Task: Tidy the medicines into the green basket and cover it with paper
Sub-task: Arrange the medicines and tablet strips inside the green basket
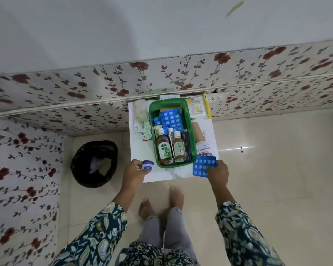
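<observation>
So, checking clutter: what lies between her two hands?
In the head view, the green basket's near end sits between left hand and right hand.

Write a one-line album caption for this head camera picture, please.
Left hand holding a small blue jar, right hand a blue blister pack, beside the half-filled green basket.

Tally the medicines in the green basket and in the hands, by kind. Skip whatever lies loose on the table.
Brown antiseptic bottles in the green basket: 2
Blue blister packs: 3, two in the basket, one in the right hand
Small blue jar, in the left hand: 1
White tube: 1
Dark box: 1
Total: 8
</observation>
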A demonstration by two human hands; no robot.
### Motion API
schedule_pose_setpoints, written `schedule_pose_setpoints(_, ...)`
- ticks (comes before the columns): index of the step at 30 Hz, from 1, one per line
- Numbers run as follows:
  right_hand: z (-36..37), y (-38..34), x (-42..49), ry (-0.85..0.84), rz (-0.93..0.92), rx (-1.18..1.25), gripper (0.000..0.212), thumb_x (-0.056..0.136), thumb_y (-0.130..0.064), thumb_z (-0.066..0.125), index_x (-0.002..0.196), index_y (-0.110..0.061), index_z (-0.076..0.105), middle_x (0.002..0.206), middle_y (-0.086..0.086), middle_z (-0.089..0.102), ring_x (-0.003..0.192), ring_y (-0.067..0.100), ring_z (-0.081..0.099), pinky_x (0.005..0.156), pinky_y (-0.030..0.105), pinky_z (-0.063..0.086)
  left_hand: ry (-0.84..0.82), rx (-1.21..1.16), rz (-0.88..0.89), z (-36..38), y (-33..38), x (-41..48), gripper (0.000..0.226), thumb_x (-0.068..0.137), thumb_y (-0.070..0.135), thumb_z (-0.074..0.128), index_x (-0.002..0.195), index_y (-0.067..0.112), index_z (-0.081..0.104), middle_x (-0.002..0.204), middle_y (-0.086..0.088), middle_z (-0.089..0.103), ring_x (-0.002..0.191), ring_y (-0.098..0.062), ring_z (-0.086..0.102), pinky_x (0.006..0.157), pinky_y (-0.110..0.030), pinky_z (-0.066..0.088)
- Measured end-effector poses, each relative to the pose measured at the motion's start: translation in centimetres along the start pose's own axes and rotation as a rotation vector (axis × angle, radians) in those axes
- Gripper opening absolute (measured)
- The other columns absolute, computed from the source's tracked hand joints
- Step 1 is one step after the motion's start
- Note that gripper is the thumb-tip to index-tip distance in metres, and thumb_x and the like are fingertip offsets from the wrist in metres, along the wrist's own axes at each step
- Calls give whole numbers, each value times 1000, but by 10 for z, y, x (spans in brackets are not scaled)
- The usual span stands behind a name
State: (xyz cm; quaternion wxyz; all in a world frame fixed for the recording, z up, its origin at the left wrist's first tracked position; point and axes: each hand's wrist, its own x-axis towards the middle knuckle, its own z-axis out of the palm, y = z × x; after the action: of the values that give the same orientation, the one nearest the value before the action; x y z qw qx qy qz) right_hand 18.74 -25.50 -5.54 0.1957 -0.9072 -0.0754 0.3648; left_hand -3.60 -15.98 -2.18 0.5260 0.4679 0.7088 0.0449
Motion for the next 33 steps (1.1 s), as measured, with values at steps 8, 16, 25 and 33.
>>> schedule_pose_setpoints(8, -75, -88, -48, 67, -379, 334, 28, 82, 3, 60, 110, -3, 56, 96, 4, 57, 88, 17, 53, 70, 26, 43, 16, -8, 228, -2, 94, -6, 39, 88, 11, 60, 126, 11, 52, 112, -16, 62, 97, -29, 59, 76, -27, 40)
schedule_pose_setpoints(16, -7, -187, -1, -115, -699, -309, 25, 85, -3, 52, 110, -6, 58, 106, 15, 69, 96, 31, 62, 80, 34, 44, 210, 511, 382, 18, 137, 45, 38, 92, 18, 51, 129, 8, 49, 124, -16, 58, 119, -33, 44, 95, -42, 41)
schedule_pose_setpoints(25, 2, -177, 23, 139, -681, -328, 35, 84, 2, 46, 113, -11, 62, 118, 9, 62, 115, 29, 50, 96, 38, 31, 266, 709, 481, 22, 137, 60, 36, 91, 15, 48, 128, 13, 50, 128, -8, 48, 120, -27, 40, 96, -37, 39)
schedule_pose_setpoints(33, -7, -124, 58, -106, -283, -309, 38, 84, -25, 58, 120, -11, 54, 125, 10, 61, 118, 30, 51, 98, 40, 44, 208, 708, 764, 53, 158, 53, 33, 88, 3, 45, 116, 7, 62, 116, -11, 60, 108, -32, 50, 89, -41, 43)
